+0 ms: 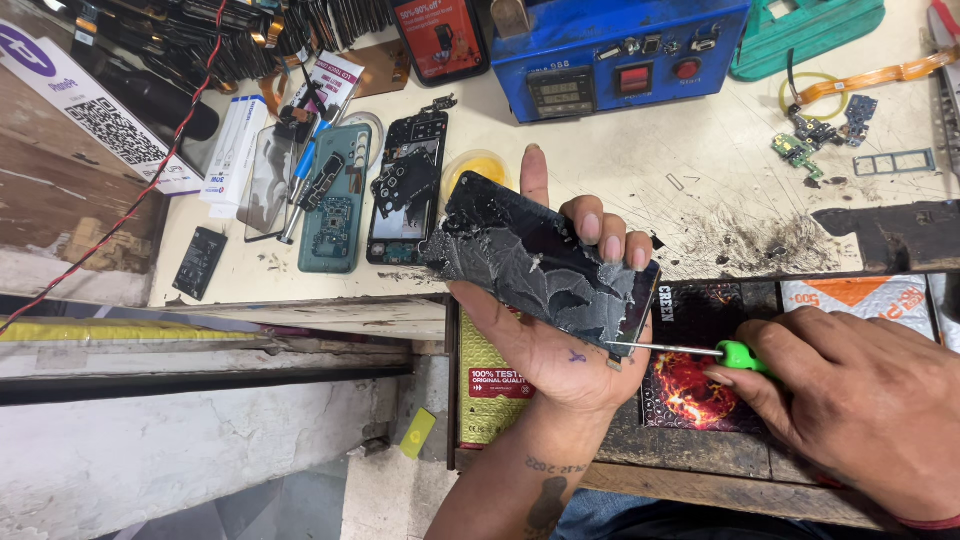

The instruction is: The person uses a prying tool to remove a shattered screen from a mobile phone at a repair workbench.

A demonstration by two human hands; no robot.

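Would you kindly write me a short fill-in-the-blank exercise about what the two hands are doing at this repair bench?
1. The left hand holds a phone panel whose dark surface is badly ____.
2. The right hand holds a screwdriver with a ____ handle.
3. The screwdriver's metal tip touches the panel at its lower ____ corner.
4. At the back of the bench stands a ____ machine with a red button.

Missing words: cracked; green; right; blue

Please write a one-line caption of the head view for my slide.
Left hand holds a dark phone panel over the workbench while the right hand sets a green-handled screwdriver to its edge.
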